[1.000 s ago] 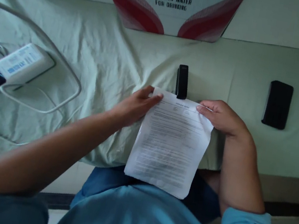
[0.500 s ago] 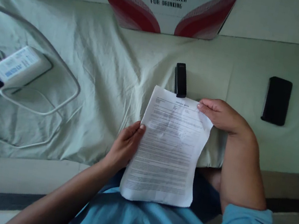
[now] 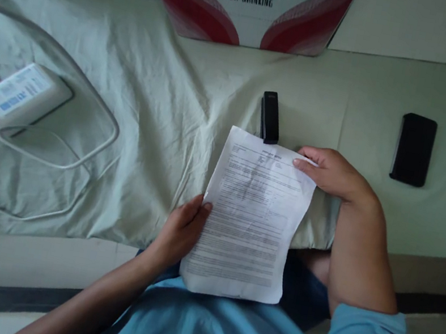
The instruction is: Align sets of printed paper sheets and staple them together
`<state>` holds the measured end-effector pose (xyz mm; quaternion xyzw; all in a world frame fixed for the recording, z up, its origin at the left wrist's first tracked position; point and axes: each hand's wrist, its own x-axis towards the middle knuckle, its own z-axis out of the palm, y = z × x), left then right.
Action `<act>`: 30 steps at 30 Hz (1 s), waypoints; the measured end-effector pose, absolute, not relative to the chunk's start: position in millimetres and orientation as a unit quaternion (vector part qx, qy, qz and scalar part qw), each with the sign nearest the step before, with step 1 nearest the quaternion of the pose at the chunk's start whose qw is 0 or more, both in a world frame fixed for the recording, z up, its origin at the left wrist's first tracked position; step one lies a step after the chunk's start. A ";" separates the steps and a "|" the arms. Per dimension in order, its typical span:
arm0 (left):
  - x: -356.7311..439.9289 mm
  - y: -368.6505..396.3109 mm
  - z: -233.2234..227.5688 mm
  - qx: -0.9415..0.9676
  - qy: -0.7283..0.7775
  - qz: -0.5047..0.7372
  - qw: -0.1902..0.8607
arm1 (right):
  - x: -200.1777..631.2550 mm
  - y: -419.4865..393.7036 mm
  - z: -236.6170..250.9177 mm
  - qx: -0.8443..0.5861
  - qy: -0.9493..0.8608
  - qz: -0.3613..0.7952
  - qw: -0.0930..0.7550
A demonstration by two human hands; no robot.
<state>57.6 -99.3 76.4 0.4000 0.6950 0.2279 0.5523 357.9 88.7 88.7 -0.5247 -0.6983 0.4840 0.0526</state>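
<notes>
Nearest the camera, a blue shirt (image 3: 219,333) fills the bottom of the view. Just above it the printed sheets of paper (image 3: 251,218) are held up over the near edge of the table, their lower edge over the lap. The left hand (image 3: 179,231) grasps the left edge about halfway down, thumb on the printed face. The right hand (image 3: 330,171) pinches the top right corner, fingers closed on the paper.

The paper looks squared up and in hand, yet nothing is fastened to it as far as I can tell. Just beyond its top edge lies a black stapler (image 3: 270,116), untouched on the pale green cloth (image 3: 162,122) covering the table. Well to the right lies a black phone (image 3: 414,149). On the far left sits a white charger (image 3: 11,95) with looped cables. At the far edge stands a water box (image 3: 243,3) printed in red.
</notes>
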 end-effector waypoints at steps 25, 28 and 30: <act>44.0 -21.2 76.9 0.714 0.648 0.192 0.183 | 350.9 90.1 82.4 -0.529 -0.755 0.379 0.083; 58.5 12.9 63.5 0.752 0.607 0.194 0.167 | 350.9 90.8 83.0 -0.529 -0.755 0.380 0.080; 69.2 29.7 59.3 0.755 0.611 0.174 0.160 | 351.0 91.4 83.7 -0.529 -0.756 0.377 0.081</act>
